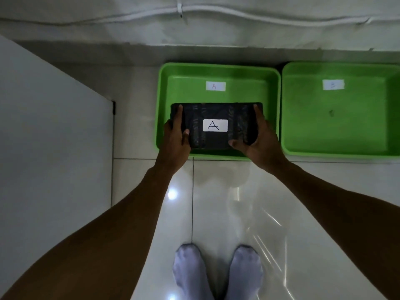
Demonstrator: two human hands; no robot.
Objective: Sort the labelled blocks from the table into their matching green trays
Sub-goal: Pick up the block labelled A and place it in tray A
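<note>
A black block (216, 111) with a white label marked A is held flat over the left green tray (218, 72), which carries an A label on its floor. My left hand (176, 137) grips the block's left end and my right hand (257, 139) grips its right end. Whether the block touches the tray floor I cannot tell. A second green tray (337, 118) stands to the right with a faint label, and nothing lies in it.
Both trays sit on a glossy tiled floor against a white wall (194, 29) with a cable along it. A white table surface (49, 126) fills the left side. My two socked feet (216, 271) stand near the bottom edge.
</note>
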